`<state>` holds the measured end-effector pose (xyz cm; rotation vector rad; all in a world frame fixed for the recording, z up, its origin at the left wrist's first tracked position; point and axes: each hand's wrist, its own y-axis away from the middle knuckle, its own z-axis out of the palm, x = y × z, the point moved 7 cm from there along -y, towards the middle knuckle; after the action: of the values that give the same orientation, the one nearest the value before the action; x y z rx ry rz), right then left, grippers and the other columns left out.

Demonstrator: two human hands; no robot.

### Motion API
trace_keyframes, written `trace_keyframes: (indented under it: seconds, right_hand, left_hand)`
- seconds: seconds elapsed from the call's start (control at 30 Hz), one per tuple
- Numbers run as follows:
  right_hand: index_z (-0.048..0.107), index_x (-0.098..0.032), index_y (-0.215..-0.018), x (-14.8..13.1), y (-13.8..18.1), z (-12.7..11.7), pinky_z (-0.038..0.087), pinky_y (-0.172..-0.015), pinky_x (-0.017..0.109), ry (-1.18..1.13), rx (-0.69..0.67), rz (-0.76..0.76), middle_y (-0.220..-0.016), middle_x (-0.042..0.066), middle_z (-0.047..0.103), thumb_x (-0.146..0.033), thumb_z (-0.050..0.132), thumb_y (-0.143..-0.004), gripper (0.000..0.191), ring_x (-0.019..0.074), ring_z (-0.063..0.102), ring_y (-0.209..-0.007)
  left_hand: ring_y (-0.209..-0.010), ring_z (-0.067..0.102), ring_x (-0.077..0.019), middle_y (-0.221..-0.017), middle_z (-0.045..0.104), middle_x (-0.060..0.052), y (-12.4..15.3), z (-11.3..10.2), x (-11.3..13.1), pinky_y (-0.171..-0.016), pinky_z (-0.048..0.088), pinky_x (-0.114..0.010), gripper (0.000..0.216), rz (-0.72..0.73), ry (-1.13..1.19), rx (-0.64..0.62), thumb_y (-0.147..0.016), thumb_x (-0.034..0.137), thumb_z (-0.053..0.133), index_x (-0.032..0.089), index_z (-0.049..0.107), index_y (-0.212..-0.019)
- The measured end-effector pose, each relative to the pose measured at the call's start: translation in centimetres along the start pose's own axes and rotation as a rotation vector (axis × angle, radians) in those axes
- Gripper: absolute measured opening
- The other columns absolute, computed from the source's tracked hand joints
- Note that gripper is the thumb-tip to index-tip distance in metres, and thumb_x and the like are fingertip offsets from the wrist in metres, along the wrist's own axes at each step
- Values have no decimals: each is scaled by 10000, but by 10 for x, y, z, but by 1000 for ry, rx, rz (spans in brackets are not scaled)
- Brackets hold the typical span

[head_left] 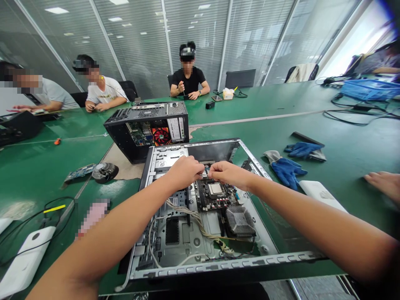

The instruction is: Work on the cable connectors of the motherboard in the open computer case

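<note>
An opened computer case (231, 265) lies flat in front of me, its inside facing up. My left hand (186, 170) and my right hand (229, 173) meet over the far part of the motherboard (203, 203), fingertips pinched close together. Between them shows a small light piece, too hidden to name. Just nearer to me, the bare square processor (215, 188) sits in its socket. A finned heatsink (240, 221) rests lower right inside the case. Bundled beige cables (200, 220) run across the middle of the case.
Behind the case stands another open computer tower (146, 109) with a red fan. Blue work gloves (286, 168) and a white power bank (321, 193) lie right; a round cooler (105, 172) and a circuit board (79, 172) lie left. Another person's hand (384, 183) rests at right. Several people sit around.
</note>
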<state>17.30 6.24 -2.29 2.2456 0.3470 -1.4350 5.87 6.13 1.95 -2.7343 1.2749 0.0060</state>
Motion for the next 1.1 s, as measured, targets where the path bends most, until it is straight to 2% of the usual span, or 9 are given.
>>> trace_keyframes:
  seconds: [0.2,0.33,0.57,0.7,0.87,0.97,1.1]
  right_hand:
    - [504,-187,-696,1,0,0,208,-473,250,-89,2,48,-554,-56,381,-259,554,-719,90,83,290,-487]
    - [493,-188,-698,2,0,2,201,-472,249,-111,2,80,-542,-61,365,-245,537,-714,73,83,281,-482]
    - [528,-190,-717,-2,1,-4,203,-475,254,55,78,-1,-569,-49,381,-328,554,-758,147,95,309,-507]
    - [518,-191,-708,-3,3,-8,203,-478,255,12,107,-19,-562,-46,374,-281,548,-748,104,96,304,-510]
    - [494,-186,-645,-4,5,1,190,-456,259,-231,-19,49,-547,-34,381,-222,509,-729,93,84,275,-465]
    - [520,-170,-614,-6,6,7,168,-441,259,-250,-82,82,-543,-23,383,-276,504,-777,196,78,267,-451]
    - [529,-164,-605,-7,6,8,150,-436,258,-250,-91,78,-532,-28,374,-309,516,-804,246,71,260,-443]
  left_hand:
    - [-787,549,-183,-763,651,-13,0,-6,-6,-667,351,-301,72,-44,28,90,-827,264,632,197,626,-801]
    - [-776,555,-178,-744,656,-10,1,-3,-8,-677,364,-304,66,-47,88,65,-823,252,631,202,652,-784]
    - [-730,567,-158,-743,665,-13,4,6,-15,-643,363,-281,132,-135,201,17,-833,316,617,213,691,-797]
    - [-715,571,-149,-749,677,-5,4,6,-14,-643,364,-274,137,-154,235,25,-839,316,607,216,696,-812]
    - [-735,574,-160,-756,679,-7,3,0,-9,-658,374,-285,132,-141,255,80,-830,314,614,212,690,-791]
    - [-731,570,-160,-741,674,-9,3,-4,-7,-659,374,-284,129,-131,272,95,-822,308,617,209,687,-779]
    - [-716,561,-152,-735,674,-7,3,-7,-5,-657,369,-279,129,-119,293,87,-831,301,609,206,684,-786]
